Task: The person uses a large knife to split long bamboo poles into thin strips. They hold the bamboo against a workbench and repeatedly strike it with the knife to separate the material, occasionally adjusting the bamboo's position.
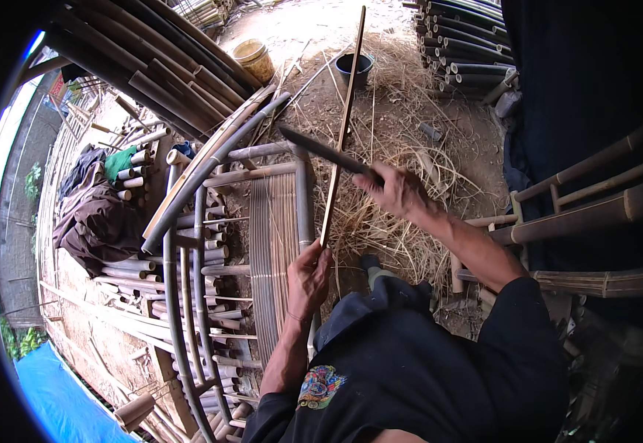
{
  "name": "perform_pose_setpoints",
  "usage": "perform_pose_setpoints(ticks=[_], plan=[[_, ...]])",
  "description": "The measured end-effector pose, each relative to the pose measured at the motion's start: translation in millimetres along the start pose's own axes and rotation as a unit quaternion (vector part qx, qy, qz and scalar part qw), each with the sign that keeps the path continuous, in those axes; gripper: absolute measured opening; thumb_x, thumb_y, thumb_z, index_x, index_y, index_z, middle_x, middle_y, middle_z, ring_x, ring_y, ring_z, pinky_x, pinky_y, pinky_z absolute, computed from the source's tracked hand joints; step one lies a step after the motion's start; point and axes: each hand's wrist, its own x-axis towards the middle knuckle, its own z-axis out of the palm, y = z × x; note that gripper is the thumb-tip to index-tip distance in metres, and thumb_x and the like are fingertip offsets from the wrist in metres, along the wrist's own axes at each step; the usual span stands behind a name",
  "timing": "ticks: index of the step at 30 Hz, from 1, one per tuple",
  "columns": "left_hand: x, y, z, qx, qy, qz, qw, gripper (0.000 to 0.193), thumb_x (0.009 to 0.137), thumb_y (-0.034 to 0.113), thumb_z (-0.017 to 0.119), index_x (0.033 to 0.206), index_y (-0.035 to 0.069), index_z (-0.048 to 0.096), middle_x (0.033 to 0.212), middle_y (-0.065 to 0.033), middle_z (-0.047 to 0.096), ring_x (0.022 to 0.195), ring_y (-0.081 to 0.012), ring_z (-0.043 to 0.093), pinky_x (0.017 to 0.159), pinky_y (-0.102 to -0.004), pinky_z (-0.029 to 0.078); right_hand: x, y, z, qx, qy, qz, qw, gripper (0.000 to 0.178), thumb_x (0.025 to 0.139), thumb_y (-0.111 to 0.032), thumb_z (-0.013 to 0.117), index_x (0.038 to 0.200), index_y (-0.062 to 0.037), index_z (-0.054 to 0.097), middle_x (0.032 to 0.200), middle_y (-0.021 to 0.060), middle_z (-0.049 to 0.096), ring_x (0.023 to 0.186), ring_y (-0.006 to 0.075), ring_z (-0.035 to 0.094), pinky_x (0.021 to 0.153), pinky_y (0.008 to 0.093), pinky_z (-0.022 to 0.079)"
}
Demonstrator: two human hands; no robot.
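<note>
A: Where do we find the workpiece?

B: We find the long, thin, straight bamboo strip (348, 96) held upward at a slight slant, its upper end near the dirt yard's bright far part. The left hand (309, 280) has its fingers closed around the strip's lower end.

A: And the tool?

B: We record a dark, long-bladed knife (314, 146), its handle enclosed in the right hand (399, 192). The blade points left and crosses the strip in our view; we cannot tell whether the two touch.

A: What lies closest about the hands?

B: Just left, we note a bamboo seat frame with a brown slatted panel (273, 236); the left hand is beside its edge. Past it, a grey-green round bamboo pole (222, 162) lies slanted beside a pale split length.

A: The ground?

B: We observe pale, curled bamboo shavings (388, 214) strewn below the right hand, and a round black bucket (363, 68) behind the strip. A yellowish, stained bucket (253, 60) stands farther left.

A: The outer edges?

B: We list stacked dark bamboo poles (469, 37) at upper right, a crumpled brown cloth (96, 221) at left, and a bright blue sheet (63, 395) at lower left.
</note>
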Motion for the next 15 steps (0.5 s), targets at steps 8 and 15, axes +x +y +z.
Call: perform_pose_setpoints(ticks=[8, 15], plan=[[-37, 0, -5, -0.027, -0.013, -0.017, 0.999, 0.036, 0.092, 0.018, 0.064, 0.120, -0.004, 0.059, 0.077, 0.0049, 0.057, 0.065, -0.0022, 0.045, 0.055, -0.0196, 0.036, 14, 39, 4, -0.071, 0.140, -0.083, 0.984, 0.065, 0.090, -0.071, 0.031, 0.082, -0.0108, 0.055, 0.047, -0.0045, 0.041, 0.036, 0.0068, 0.039, 0.029, 0.0294, 0.036], [-95, -12, -40, 0.048, -0.063, -0.072, 0.994, 0.025, 0.094, 0.010, 0.058, 0.113, -0.005, 0.060, 0.081, -0.0058, 0.062, 0.074, -0.0086, 0.053, 0.065, -0.0242, 0.044, 60, 76, -45, -0.054, 0.117, -0.004, 0.992, 0.069, 0.086, -0.076, 0.030, 0.077, -0.0116, 0.051, 0.053, -0.0056, 0.041, 0.038, 0.0048, 0.037, 0.028, 0.0267, 0.032]])
